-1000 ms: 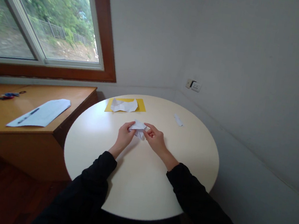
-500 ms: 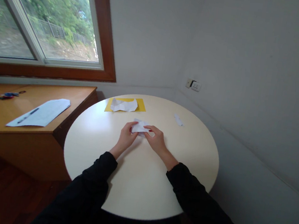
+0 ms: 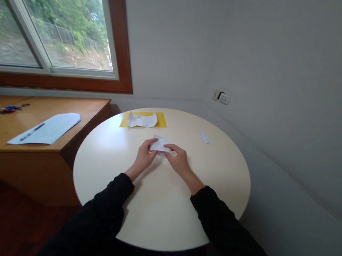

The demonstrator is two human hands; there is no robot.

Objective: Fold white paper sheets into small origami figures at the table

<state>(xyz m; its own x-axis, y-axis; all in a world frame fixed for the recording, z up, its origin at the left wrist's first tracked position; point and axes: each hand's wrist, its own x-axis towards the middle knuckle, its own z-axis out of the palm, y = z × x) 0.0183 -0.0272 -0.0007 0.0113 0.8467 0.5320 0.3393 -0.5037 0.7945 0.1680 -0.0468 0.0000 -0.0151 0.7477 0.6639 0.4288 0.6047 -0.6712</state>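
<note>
White paper (image 3: 160, 143), folded small, lies between the two grips, at 2 o'clock from the left grip (image 3: 145, 154) and 10 o'clock from the right grip (image 3: 178, 159). The left grip is pinching its left end, the right grip pinching its right end near the corner. It sits toward 12 o'clock over the round counter (image 3: 161, 210). Its underside is mostly hidden, and I cannot tell whether it touches the counter or is held just above it. The left sleeve (image 3: 98, 210) and right sleeve (image 3: 224, 224) are cut off below, at 7 and 5 o'clock. Toward 11 o'clock, a crumpled sheet (image 3: 142, 120) lies on a yellow card (image 3: 162, 120), covering much of it; toward 1 o'clock lies a strip (image 3: 204, 137). At 9 o'clock, a wooden counter (image 3: 93, 112), cut off at left, bears flat sheets (image 3: 55, 128) with a pen (image 3: 32, 132) on top; at 10 o'clock from these, some blue, red and black items (image 3: 11, 109) are too small to make out
</note>
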